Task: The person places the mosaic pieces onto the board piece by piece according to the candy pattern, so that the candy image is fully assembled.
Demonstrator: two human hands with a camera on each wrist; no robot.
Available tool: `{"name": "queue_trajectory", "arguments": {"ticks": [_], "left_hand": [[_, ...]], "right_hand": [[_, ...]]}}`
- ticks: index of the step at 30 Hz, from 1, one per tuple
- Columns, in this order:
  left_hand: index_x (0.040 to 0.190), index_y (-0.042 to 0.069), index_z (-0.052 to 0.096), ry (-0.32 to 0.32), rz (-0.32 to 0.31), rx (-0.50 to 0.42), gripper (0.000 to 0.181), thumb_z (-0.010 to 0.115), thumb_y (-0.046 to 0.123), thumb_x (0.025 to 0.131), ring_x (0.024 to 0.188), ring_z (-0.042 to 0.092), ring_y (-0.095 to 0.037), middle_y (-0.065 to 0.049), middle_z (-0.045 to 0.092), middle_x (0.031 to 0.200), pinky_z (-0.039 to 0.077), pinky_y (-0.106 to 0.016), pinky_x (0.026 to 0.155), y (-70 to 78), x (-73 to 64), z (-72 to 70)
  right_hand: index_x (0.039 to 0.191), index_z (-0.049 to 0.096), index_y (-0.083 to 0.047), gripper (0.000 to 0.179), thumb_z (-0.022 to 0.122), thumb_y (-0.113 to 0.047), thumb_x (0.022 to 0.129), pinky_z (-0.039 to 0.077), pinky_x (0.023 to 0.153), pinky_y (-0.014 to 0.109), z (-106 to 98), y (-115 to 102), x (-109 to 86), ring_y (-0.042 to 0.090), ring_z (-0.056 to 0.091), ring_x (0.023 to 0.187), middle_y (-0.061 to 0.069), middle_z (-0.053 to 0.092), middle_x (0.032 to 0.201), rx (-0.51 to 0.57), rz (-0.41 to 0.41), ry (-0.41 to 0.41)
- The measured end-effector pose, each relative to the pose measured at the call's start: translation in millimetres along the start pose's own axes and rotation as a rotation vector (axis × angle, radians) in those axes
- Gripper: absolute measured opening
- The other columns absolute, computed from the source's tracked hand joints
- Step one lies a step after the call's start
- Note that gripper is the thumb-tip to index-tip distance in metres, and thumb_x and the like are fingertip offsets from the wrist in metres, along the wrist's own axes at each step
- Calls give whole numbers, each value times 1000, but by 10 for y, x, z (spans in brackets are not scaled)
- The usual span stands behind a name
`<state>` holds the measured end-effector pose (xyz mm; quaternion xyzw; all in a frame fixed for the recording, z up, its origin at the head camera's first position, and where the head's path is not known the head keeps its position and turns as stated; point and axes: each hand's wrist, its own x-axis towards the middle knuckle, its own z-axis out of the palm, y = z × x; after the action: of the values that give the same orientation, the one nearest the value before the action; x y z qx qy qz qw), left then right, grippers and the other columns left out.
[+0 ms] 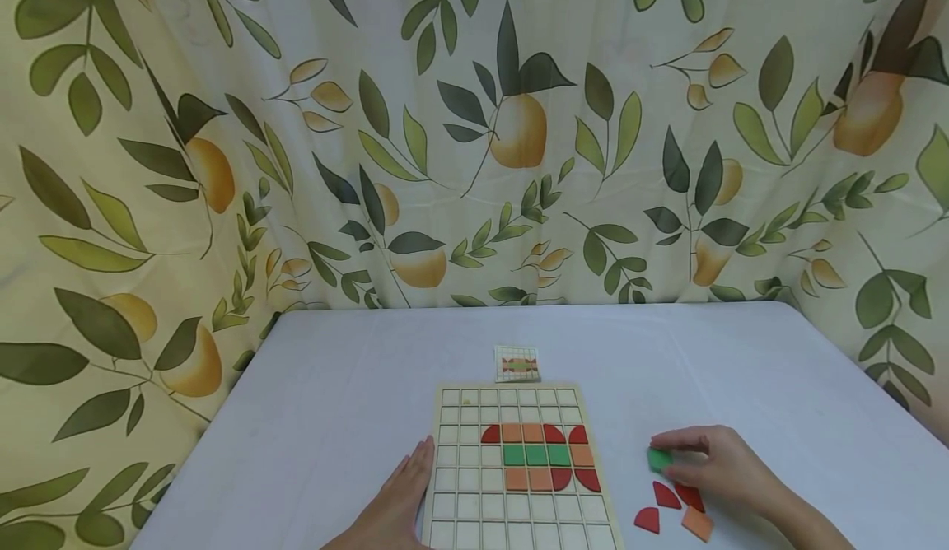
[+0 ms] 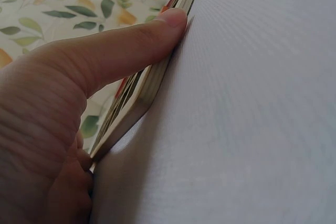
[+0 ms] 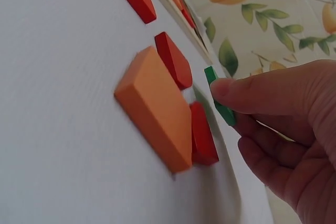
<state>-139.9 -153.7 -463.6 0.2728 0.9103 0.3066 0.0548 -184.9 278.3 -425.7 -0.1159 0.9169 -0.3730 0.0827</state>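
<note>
My right hand (image 1: 730, 468) pinches a green square tile (image 3: 223, 98) between thumb and fingers, just above the white table. Below it lie red quarter-round pieces (image 1: 647, 520) and an orange square tile (image 3: 157, 106). A pale gridded board (image 1: 460, 505) stands to the left of these, bearing a pattern of red, orange and green tiles right of its middle. Along the board's left edge rests my left hand (image 1: 396, 501), fingers extended. In the left wrist view its straight thumb (image 2: 131, 45) lies against the board's near edge.
A small pattern card (image 1: 516, 364) lies just beyond the board's far edge, showing a red, orange and green design on a grid. Behind the white-covered table (image 1: 356, 385) hangs a curtain (image 1: 474, 204) printed with leaves and fruit.
</note>
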Motion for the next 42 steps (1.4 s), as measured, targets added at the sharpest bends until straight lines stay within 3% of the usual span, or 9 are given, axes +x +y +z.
{"name": "queue_trajectory", "arguments": {"ticks": [2,5,12,17,20,27,32,37,42], "left_hand": [[142,-10,8,1,2,11,126,69,67,63,136,11,-35,-24,12,149,7,-33,109,3,-5,-4],[142,-10,8,0,4,9,126,68,68,64,136,11,-34,-24,12,149,9,-36,109,7,-6,-8],[141,-12,9,4,31,16,126,67,68,64,136,11,-36,-26,12,148,-8,-10,101,7,1,-15],[142,-11,8,-3,3,18,126,68,68,63,136,11,-34,-24,13,148,5,-31,109,25,-3,-17],[142,-10,8,-3,-13,18,127,69,68,63,136,12,-33,-24,14,149,14,-43,108,39,-7,-19],[143,-9,8,-4,-32,-3,128,69,68,62,136,10,-34,-23,12,149,6,-33,109,40,-2,-9],[143,-9,8,-9,-47,8,128,69,69,61,137,10,-32,-21,12,150,13,-46,107,35,14,0],[143,-9,8,-7,-43,13,129,69,69,61,137,10,-32,-22,12,149,15,-49,106,22,15,2],[142,-11,7,-4,-7,19,128,70,66,62,136,11,-35,-25,12,148,8,-37,109,-5,2,1]], "right_hand": [[106,68,0,39,78,-18,73,49,80,46,16,-33,21,30,59,99,9,67,101,5,-13,3],[106,68,-1,39,77,-19,73,49,80,47,52,-88,59,30,59,99,7,68,100,18,-42,-4],[104,70,-4,34,77,-19,74,47,82,51,127,-198,106,30,58,100,3,68,98,35,-68,-8],[102,70,-7,32,77,-18,73,47,82,49,175,-244,138,28,59,99,0,68,96,23,-87,13],[101,71,-7,31,77,-18,73,47,82,49,211,-269,162,27,60,97,-1,68,95,22,-111,4],[100,71,-9,29,77,-18,73,47,83,49,288,-333,219,22,61,94,-4,68,94,49,-153,-21],[100,71,-9,30,78,-20,73,47,82,48,358,-404,245,23,60,93,-2,68,95,79,-173,-56],[100,71,-12,29,77,-23,74,49,80,41,398,-459,261,16,60,92,-7,68,95,68,-208,-46],[100,71,-12,27,76,-23,76,50,79,39,422,-520,288,12,61,91,-8,68,95,69,-264,-50]]}}
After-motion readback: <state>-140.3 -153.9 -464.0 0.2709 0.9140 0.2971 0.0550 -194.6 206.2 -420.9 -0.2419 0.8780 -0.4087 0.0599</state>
